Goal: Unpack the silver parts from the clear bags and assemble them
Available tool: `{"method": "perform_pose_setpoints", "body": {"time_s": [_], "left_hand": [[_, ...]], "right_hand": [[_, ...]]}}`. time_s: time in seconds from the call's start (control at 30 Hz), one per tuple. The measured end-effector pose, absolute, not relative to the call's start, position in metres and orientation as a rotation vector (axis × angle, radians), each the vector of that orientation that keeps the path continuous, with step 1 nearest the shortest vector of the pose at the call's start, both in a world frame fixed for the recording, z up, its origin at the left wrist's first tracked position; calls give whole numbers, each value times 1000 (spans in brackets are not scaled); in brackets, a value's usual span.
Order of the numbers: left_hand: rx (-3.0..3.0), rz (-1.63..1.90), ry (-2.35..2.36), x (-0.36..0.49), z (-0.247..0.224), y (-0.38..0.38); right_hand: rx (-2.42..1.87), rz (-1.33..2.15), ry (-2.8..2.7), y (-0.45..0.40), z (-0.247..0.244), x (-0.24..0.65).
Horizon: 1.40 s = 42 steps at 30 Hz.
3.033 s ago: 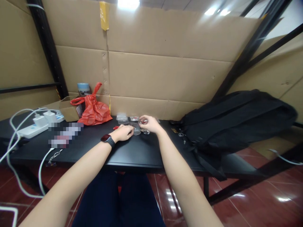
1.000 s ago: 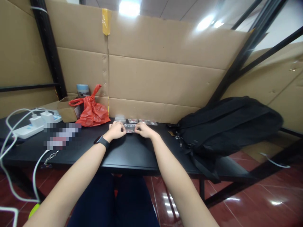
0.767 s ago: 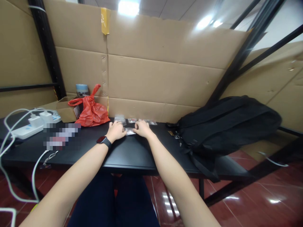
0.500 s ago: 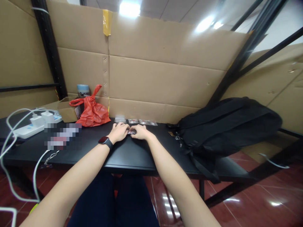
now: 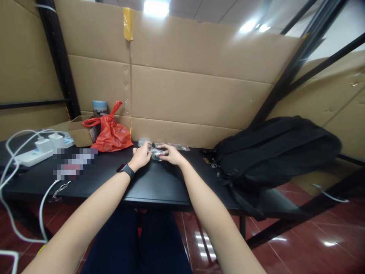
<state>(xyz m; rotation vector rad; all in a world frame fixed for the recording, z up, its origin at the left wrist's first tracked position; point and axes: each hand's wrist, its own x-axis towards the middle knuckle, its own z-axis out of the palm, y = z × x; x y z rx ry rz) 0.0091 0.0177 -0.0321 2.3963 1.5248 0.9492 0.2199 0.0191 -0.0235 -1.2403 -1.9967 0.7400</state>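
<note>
At the black bench (image 5: 161, 186), a small clear plastic packet (image 5: 155, 154) is kept between two hands.
Its right edge is held by the fingers of the right hand (image 5: 173, 155); whether it is gripped by the left hand (image 5: 140, 156), fingers slightly parted, cannot be told. Behind, more packets (image 5: 183, 147) are lined up before the cardboard wall (image 5: 185, 95).

Not one word or number can be read from here. Any print on the clear packet (image 5: 155, 153) is too small for me to make out, the flat thing (image 5: 76, 163) near the power strip (image 5: 30, 157) is blurred into blocks, and the watch (image 5: 123, 168) shows no legible figures.
</note>
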Motion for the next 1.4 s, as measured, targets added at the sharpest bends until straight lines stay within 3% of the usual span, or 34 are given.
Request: {"method": "perform_pose_setpoints", "body": {"time_s": [0.17, 0.33, 0.53, 0.73, 0.93, 1.03, 1.23, 1.4], "left_hand": [[2299, 1043, 1511, 10, -27, 16], [2301, 1114, 1616, 7, -27, 20], [2369, 934, 1780, -7, -32, 28], [2371, 871, 1856, -11, -38, 31], [2381, 888, 1882, -15, -37, 34], [2424, 851, 1824, -18, -38, 37], [2457, 706, 1700, -21, -45, 43], [2426, 555, 1680, -20, -44, 40]], "right_hand": [[-1176, 900, -1706, 22, -23, 218], [-1056, 837, -1483, 38, -22, 236], [-1370, 558, -1183, 75, -19, 265], [-1746, 275, -1364, 108, -27, 256], [-1925, -228, -1590, 108, -39, 251], [-1836, -114, -1704, 97, -35, 265], [-1580, 473, -2092, 52, -28, 286], [-1615, 504, -2122, 35, -30, 275]]}}
